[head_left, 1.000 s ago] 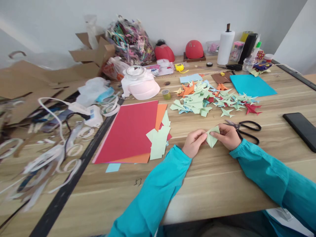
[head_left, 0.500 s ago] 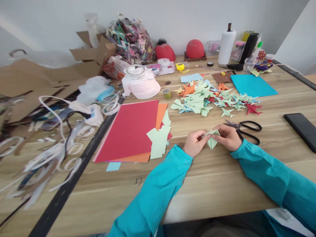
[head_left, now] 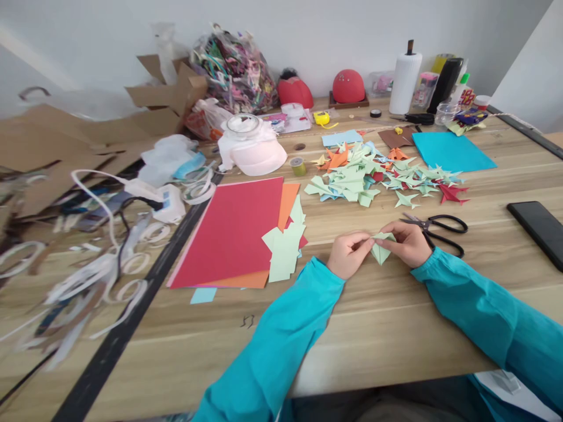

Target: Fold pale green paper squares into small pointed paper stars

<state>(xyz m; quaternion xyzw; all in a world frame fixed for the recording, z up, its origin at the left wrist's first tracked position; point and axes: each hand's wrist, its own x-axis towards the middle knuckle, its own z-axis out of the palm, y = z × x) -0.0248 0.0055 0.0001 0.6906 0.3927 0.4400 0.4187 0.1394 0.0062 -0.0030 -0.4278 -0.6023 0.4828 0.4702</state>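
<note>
A small piece of pale green folded paper (head_left: 380, 253) is pinched between both hands above the table, its point facing down. My left hand (head_left: 350, 255) grips its left corner with thumb and fingers. On the other side my right hand (head_left: 407, 243) is closed on the right part, thumb across the front. Black-handled scissors (head_left: 444, 228) lie just beyond the right hand. Farther back is a heap of folded paper pieces (head_left: 352, 176), mostly pale green, with some orange, red and blue. Cut pale green paper sheets (head_left: 285, 252) rest left of the hands.
Red card sheets (head_left: 233, 228) over orange ones lie to the left. A black phone (head_left: 539, 231) is at the right edge. Blue paper (head_left: 453, 151) lies at the back right, near a white bottle (head_left: 405, 85). Tangled white strips (head_left: 83, 287) and a power adapter (head_left: 169, 204) crowd the left side.
The folded paper shows slightly farther right between the fingers, and its front face looks a little different. Both hands keep their hold; the whole view has shifted very slightly.
</note>
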